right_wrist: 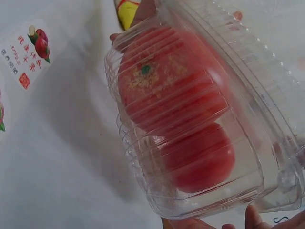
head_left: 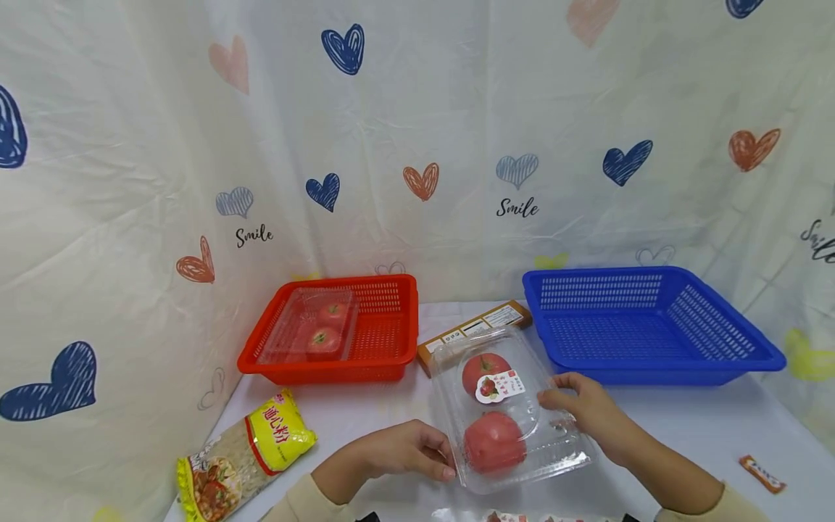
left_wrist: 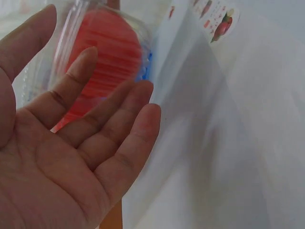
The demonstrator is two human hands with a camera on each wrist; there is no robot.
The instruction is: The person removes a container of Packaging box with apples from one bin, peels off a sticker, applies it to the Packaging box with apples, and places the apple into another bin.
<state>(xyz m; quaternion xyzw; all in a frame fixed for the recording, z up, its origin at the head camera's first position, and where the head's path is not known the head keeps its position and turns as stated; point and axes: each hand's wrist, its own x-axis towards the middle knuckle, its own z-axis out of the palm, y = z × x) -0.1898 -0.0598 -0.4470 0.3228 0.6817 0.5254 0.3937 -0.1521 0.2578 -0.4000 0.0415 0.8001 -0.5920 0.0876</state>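
A clear plastic clamshell box (head_left: 541, 442) with two tomatoes (head_left: 494, 442) inside is held tilted above the table, a fruit label (head_left: 499, 386) on its lid. My right hand (head_left: 583, 409) pinches its right edge between thumb and fingers. My left hand (head_left: 411, 453) is beside the lower left corner. In the left wrist view its fingers are spread and loosely bent next to the box, gripping nothing. Whether a fingertip touches the plastic I cannot tell. A strip of apple-printed labels (right_wrist: 35, 55) lies near the front edge.
At the back left, a red basket (head_left: 385, 373) holds another clear box of tomatoes (head_left: 324, 341). A blue basket (head_left: 652, 373) stands back right. Between them lies a long brown carton (head_left: 476, 326). A yellow pasta bag (head_left: 244, 457) is front left, a small wrapped bar (head_left: 762, 473) far right.
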